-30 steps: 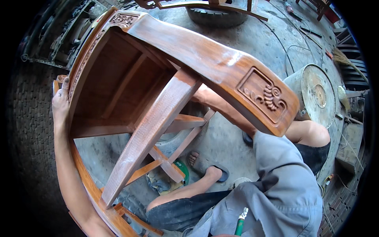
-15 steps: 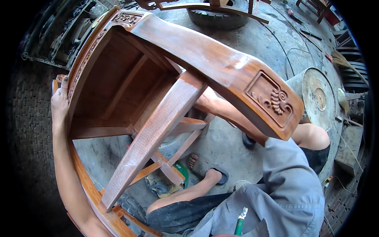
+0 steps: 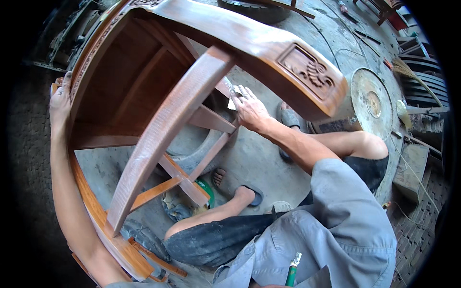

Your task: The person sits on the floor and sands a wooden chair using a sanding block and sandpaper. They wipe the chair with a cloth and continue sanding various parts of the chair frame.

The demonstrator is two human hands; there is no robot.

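A brown wooden armchair frame (image 3: 163, 129) with carved panels is tipped over in front of me, its curved legs and crossbars toward me. My left hand (image 3: 61, 93) grips the chair's far left edge, thumb up; its other fingers are mostly hidden behind the wood. Beyond the curved leg, my right hand (image 3: 252, 113) reaches in with its fingers against a rear part of the frame. Between those fingers and the wood is a thin pale sheet (image 3: 234, 98), seemingly sandpaper. The carved armrest end (image 3: 309, 72) juts out above my right forearm.
A dusty round drum (image 3: 372, 103) stands to the right, near a broom (image 3: 415, 79). Tires (image 3: 252, 12) lie on the concrete floor, with hoses around. A green-rimmed container (image 3: 205, 189) holds rags. At the bottom sticks up a green cigarette-like stick (image 3: 292, 273) with an ashy tip.
My right hand has come into sight from behind the armrest, with the pale sheet. The chair has shifted left and upward in view, my left hand still on its edge.
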